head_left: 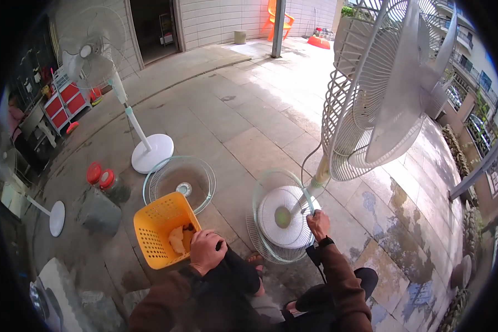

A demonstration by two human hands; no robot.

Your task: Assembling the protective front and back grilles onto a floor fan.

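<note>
My right hand (318,226) is closed on the pale green rim of a round wire fan grille (260,193), which stands tilted over a white round fan base (282,216). More wire grille shows under it. My left hand (206,252), fingers curled, is by my knee at the right edge of a yellow perforated basket (149,232); a small dark spot shows by its thumb, and what it holds is unclear. A light-coloured cloth-like item (177,239) and something dark lie in the basket. Behind the basket, another round grille (207,176) lies on the paving.
A large stand fan (390,94) with its front grille off rises close at right. A white stand fan (144,124) stands at back left, near red-lidded jars (106,178) and a stone block (100,213). Farther off are an orange chair (272,22) and a post (278,33).
</note>
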